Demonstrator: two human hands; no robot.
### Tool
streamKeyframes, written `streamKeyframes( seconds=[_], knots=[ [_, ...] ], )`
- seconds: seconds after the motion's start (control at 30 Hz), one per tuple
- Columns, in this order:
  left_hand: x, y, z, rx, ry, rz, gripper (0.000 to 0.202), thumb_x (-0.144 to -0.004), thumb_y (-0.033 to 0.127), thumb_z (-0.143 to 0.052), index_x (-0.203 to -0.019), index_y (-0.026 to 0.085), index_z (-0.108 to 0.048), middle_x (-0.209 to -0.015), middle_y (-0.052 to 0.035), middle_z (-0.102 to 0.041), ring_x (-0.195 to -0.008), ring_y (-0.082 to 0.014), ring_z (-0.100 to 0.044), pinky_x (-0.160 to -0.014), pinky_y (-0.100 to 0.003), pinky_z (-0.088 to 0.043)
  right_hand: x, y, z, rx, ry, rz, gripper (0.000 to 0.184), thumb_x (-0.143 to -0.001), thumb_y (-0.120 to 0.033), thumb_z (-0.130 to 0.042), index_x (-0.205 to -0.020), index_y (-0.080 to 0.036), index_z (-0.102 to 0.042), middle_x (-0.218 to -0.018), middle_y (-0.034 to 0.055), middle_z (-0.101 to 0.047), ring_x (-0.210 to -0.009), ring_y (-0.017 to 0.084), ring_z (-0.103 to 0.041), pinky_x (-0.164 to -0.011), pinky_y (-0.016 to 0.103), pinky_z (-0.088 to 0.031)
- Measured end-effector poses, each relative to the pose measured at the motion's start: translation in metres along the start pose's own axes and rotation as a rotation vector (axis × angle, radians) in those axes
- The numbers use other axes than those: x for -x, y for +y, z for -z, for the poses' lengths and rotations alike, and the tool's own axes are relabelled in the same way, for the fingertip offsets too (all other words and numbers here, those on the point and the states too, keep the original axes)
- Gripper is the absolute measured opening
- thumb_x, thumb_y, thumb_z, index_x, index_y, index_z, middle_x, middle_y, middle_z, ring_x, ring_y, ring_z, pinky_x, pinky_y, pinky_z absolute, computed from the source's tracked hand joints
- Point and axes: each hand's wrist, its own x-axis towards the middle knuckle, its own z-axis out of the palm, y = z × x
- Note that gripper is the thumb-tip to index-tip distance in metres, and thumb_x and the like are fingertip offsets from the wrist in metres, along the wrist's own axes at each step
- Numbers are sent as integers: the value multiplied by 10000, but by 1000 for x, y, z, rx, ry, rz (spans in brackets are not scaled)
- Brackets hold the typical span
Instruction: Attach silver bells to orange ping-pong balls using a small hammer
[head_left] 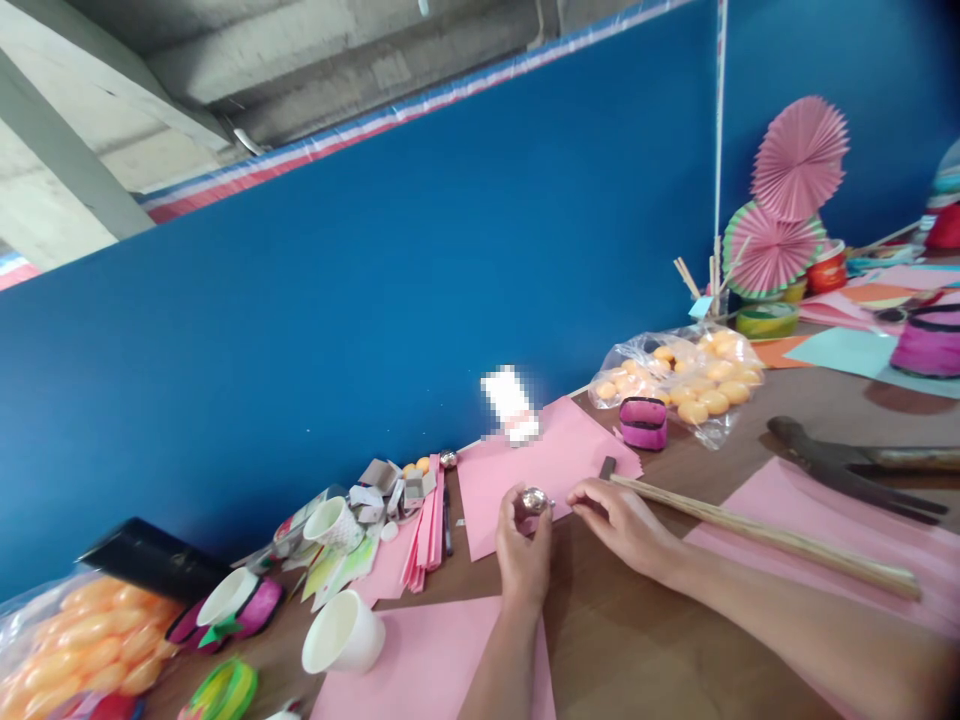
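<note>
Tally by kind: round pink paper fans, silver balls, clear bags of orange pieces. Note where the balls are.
Pink fans: 2
Silver balls: 2 (one in the left hand, one near the blue wall)
Clear bags: 2
Total: 6

Left hand (523, 545): thumb and fingers curled in a grip, aimed at the surface's (630, 640) far edge. Right hand (611, 520) near it, apart, fingers bent leftward; both forearms bare.
</note>
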Motion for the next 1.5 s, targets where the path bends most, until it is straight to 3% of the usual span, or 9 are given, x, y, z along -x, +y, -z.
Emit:
streamKeyframes(
  seconds=[0.47, 0.9, 1.0, 1.17, 1.5],
  knots=[
    [0, -3, 1, -13, -41, 3, 383, -721, 263, -602, -1084, 168, -526, -1022, -89, -615, -937, -205, -583, -778, -317, -471, 1, 2, -1, 2, 5, 5, 116, -828, -157, -454, -845, -211, -556, -842, 24, -646, -786, 165, -602, -716, 284, -453],
    [0, -2, 0, -90, -45, 7, 438, -715, 266, -605, -1138, 175, -538, -1142, -112, -568, -1038, -223, -544, -856, -344, -450, 0, 2, -1, 2, 17, 9, 129, -836, -164, -437, -856, -210, -556, -852, 37, -647, -786, 172, -595, -717, 301, -456],
    [1, 1, -1, -40, -50, 26, 454, -707, 249, -612, -1143, 178, -508, -1099, -102, -584, -993, -205, -566, -832, -332, -460, 0, 1, 0, 9, 10, 4, 130, -839, -166, -432, -847, -208, -555, -836, 39, -647, -770, 170, -592, -714, 302, -454],
    [4, 6, -2, -14, -69, -15, 306, -692, 196, -612, -989, 180, -539, -933, -56, -622, -873, -171, -597, -782, -304, -465, 0, 2, 0, 7, 1, -4, 123, -835, -180, -436, -847, -201, -557, -829, 40, -647, -763, 168, -589, -700, 294, -457],
    [4, 7, -1, -7, -82, -42, 283, -700, 175, -592, -981, 177, -551, -945, -54, -612, -890, -174, -588, -781, -306, -468, 0, 3, -1, -3, 10, 4, 145, -845, -173, -418, -859, -204, -559, -842, 42, -644, -777, 175, -589, -712, 303, -453]
  ],
)
